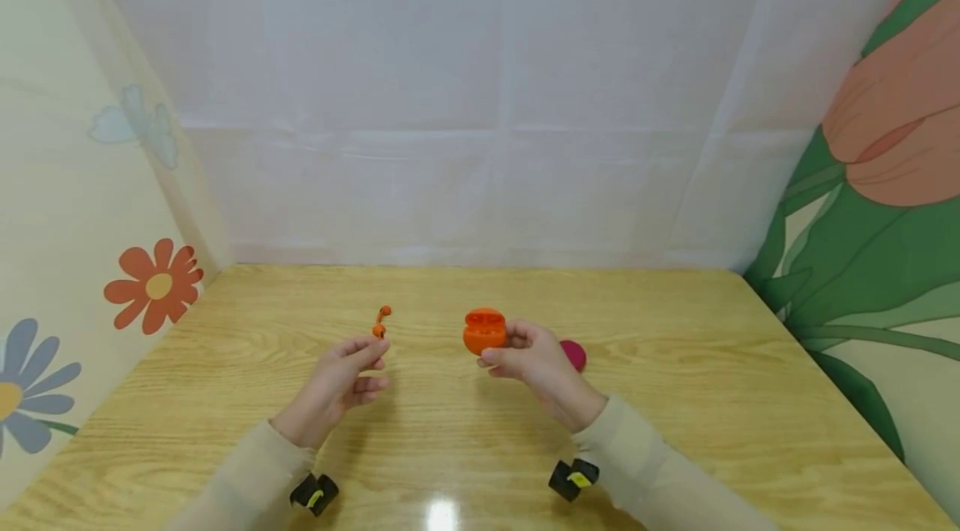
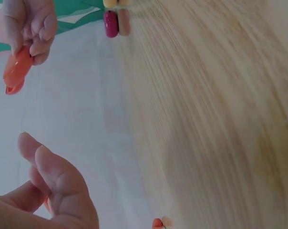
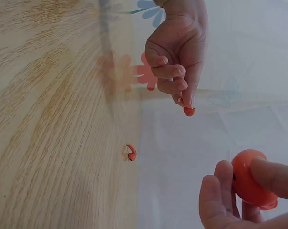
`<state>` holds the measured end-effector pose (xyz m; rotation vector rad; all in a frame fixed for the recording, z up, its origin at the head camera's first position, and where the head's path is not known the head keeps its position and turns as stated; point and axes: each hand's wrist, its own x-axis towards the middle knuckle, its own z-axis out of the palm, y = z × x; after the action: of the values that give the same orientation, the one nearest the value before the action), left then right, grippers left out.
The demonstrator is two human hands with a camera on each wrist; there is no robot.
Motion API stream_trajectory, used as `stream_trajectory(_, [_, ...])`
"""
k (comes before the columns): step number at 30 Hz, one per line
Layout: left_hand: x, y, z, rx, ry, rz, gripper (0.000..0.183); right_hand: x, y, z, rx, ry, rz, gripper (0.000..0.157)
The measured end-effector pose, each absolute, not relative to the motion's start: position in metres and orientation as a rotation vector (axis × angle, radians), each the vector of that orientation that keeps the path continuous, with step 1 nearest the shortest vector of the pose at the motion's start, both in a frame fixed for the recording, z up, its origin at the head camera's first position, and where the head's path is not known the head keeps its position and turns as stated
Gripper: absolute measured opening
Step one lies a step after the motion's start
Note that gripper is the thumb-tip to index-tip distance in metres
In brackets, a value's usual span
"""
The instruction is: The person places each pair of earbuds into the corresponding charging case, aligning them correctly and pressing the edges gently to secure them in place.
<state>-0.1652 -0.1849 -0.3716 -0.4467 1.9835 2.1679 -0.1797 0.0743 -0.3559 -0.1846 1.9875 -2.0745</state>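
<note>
My left hand [image 1: 337, 385] pinches a small orange earbud [image 3: 189, 111] between thumb and forefinger, above the table. A second orange earbud [image 3: 131, 152] lies on the tabletop just beyond that hand; its stem and round head show in the right wrist view. My right hand [image 1: 543, 368] grips a round orange earbud case [image 1: 484, 338] by its side, thumb in front. The case's lid stands raised in the head view. From the left wrist view, the held earbud is mostly hidden by my fingers, while the case [image 2: 17, 70] hangs from the right hand's fingertips.
A dark pink rounded object [image 1: 574, 354] sits on the wooden table [image 1: 637, 306] behind my right hand. Beside it, a yellow thing [image 2: 110, 2] is cut off by the left wrist view's top edge. A white sheet [image 1: 450, 139] hangs at the table's far edge; printed floral panels flank it.
</note>
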Motion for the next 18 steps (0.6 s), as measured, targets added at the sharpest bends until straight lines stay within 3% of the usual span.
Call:
stream_trajectory(6, [-0.163, -0.180, -0.370, -0.415, 1.977, 2.174, 0.022, -0.180, 0.073, -0.356, -0.181, 1.995, -2.070, 0.032])
stream_trajectory(12, [-0.162, -0.175, -0.367, -0.395, 1.960, 2.183, 0.012, -0.179, 0.073, -0.357, -0.181, 1.992, -2.070, 0.033])
stream_trajectory(18, [-0.159, -0.168, -0.364, -0.397, 1.969, 2.171, 0.024, -0.179, 0.072, -0.358, -0.180, 1.983, -2.071, 0.033])
